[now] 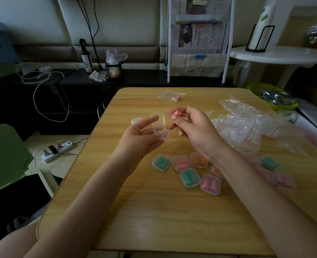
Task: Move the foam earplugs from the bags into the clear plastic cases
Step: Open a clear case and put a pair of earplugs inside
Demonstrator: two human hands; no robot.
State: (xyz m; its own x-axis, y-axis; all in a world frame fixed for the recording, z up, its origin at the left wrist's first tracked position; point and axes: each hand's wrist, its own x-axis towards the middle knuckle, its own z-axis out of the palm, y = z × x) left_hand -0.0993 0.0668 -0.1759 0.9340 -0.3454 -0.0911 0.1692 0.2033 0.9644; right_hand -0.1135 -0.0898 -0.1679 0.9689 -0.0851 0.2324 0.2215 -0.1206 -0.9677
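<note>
My right grip [189, 125] pinches pink earplugs [176, 114]; left grip [142, 135] holds open case [161, 134]. Filled cases [189, 178] on surface [154, 220]: several. One bag [171, 95] still loaded.

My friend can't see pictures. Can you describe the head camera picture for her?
A person's right hand pinches a pink foam earplug above a wooden table, while the left hand holds an open clear plastic case. Nearer lie closed cases of green and pink earplugs.
</note>
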